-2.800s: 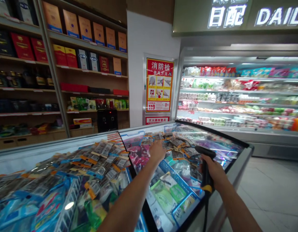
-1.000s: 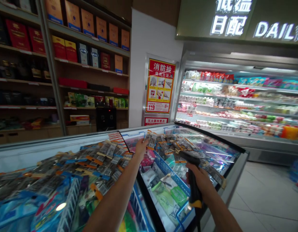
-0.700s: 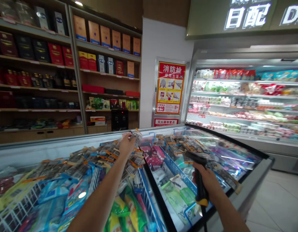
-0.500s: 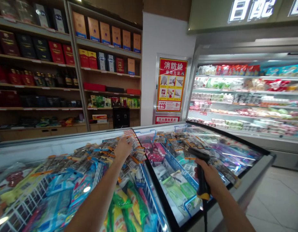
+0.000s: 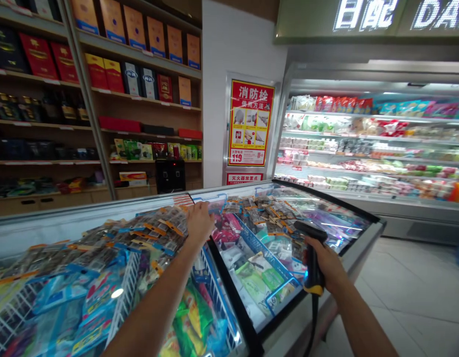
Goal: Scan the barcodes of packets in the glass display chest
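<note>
My left hand (image 5: 200, 221) reaches out over the glass-topped chest freezer (image 5: 358, 232) and rests on the near edge of a heap of small clear snack packets (image 5: 155, 233) with orange and blue strips; its fingers are hidden behind the back of the hand. My right hand (image 5: 326, 265) is wrapped round the yellow-trimmed grip of a black handheld barcode scanner (image 5: 310, 248), its head pointing left over the freezer glass. A second heap of the same packets (image 5: 266, 215) lies on the right lid.
Blue and white wire baskets of frozen bags (image 5: 192, 317) show under the glass. Wooden shelves of boxed goods (image 5: 133, 84) stand behind, a red fire-hydrant notice (image 5: 250, 123) on the white wall, an open chilled display case (image 5: 371, 148) at right. Tiled floor (image 5: 411, 302) lies to the right.
My left hand has moved from the right lid's packets across to the left heap and settled on it. The scanner hand stayed roughly where it was; the view swung left, then back.
</note>
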Action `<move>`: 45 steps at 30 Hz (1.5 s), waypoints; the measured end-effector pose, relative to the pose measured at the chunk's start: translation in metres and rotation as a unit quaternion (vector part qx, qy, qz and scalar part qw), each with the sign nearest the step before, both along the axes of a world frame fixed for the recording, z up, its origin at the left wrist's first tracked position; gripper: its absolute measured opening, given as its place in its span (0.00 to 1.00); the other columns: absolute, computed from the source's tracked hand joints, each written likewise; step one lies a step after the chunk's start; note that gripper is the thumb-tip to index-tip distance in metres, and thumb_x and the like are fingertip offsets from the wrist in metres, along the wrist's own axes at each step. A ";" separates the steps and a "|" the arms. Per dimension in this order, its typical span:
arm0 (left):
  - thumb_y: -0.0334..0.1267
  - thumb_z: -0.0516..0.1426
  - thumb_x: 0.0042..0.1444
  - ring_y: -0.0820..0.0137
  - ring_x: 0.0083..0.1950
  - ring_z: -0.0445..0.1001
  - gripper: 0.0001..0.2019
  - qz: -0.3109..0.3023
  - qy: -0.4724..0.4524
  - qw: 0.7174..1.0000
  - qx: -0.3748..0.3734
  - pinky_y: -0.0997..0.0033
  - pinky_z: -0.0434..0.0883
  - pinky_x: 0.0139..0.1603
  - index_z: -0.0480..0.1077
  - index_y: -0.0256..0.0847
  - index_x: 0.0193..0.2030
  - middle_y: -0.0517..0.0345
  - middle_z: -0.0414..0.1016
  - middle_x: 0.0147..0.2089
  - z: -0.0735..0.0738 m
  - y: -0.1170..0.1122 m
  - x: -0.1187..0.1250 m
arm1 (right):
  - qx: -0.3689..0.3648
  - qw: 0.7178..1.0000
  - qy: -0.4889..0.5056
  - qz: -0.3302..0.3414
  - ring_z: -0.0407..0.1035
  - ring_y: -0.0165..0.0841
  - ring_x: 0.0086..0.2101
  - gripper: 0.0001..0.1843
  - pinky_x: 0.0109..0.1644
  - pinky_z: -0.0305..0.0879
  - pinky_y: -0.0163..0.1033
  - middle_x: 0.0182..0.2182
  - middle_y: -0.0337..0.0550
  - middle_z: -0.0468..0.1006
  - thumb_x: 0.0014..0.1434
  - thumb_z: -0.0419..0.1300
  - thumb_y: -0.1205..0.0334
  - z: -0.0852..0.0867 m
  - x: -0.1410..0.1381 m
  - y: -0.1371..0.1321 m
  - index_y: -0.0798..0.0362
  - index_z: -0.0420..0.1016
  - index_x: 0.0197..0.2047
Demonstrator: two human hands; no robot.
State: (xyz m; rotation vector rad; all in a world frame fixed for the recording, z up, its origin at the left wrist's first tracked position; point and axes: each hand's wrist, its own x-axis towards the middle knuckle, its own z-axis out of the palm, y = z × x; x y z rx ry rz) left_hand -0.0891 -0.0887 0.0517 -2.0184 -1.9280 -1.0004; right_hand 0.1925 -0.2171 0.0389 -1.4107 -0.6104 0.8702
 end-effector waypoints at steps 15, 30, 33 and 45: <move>0.45 0.54 0.54 0.58 0.67 0.49 0.25 -0.419 0.056 0.905 -0.044 0.49 0.47 0.65 0.61 0.46 0.59 0.51 0.54 0.66 -0.062 -0.036 0.263 | -0.023 0.995 0.011 -0.098 0.65 0.28 0.15 0.14 0.17 0.59 0.31 0.13 0.36 0.71 0.47 0.63 0.55 -0.012 0.075 -0.031 0.58 0.70 0.31; 0.49 0.49 0.58 0.57 0.69 0.43 0.23 -0.467 0.245 0.844 -0.100 0.36 0.40 0.62 0.59 0.54 0.61 0.56 0.52 0.68 -0.076 0.025 0.223 | -0.020 0.997 0.010 -0.076 0.65 0.28 0.16 0.14 0.19 0.59 0.32 0.13 0.36 0.71 0.48 0.62 0.54 -0.021 0.074 -0.027 0.57 0.69 0.30; 0.42 0.50 0.59 0.57 0.68 0.45 0.20 -0.445 0.250 0.854 -0.103 0.38 0.43 0.62 0.62 0.54 0.59 0.57 0.55 0.67 -0.064 0.038 0.184 | -0.023 0.998 -0.003 -0.050 0.65 0.28 0.16 0.14 0.19 0.60 0.33 0.14 0.37 0.71 0.49 0.62 0.54 -0.025 0.065 -0.017 0.57 0.69 0.27; 0.48 0.56 0.52 0.55 0.52 0.67 0.26 -0.202 0.046 0.966 -0.152 0.54 0.60 0.53 0.63 0.36 0.55 0.41 0.71 0.49 -0.071 0.001 0.215 | -0.006 1.000 0.014 -0.015 0.63 0.26 0.14 0.11 0.17 0.58 0.30 0.13 0.36 0.70 0.50 0.61 0.56 -0.005 0.020 -0.002 0.57 0.68 0.28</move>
